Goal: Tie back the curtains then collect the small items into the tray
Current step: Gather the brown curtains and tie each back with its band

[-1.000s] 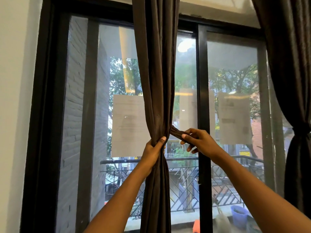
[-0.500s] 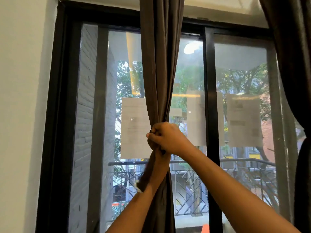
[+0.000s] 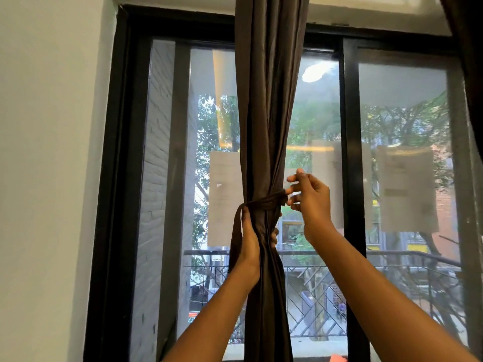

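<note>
A dark brown curtain (image 3: 269,100) hangs bunched in front of the window. A matching fabric tie-back strap (image 3: 264,203) wraps around it at mid height, with one end hanging down on the left. My left hand (image 3: 251,241) grips the gathered curtain just below the strap, thumb against the strap's left bend. My right hand (image 3: 309,197) pinches the strap's other end at the curtain's right side, fingers partly spread. No tray or small items are in view.
A second dark curtain (image 3: 470,61) hangs at the far right edge. Behind is a black-framed sliding window (image 3: 351,152) with papers stuck on the glass (image 3: 406,189). A white wall (image 3: 52,178) is on the left. A balcony railing shows outside.
My right hand has come off the left hand and moved right, pulling the strap end across the front of the curtain. The strap now circles the bunch. The view has shifted slightly left.
</note>
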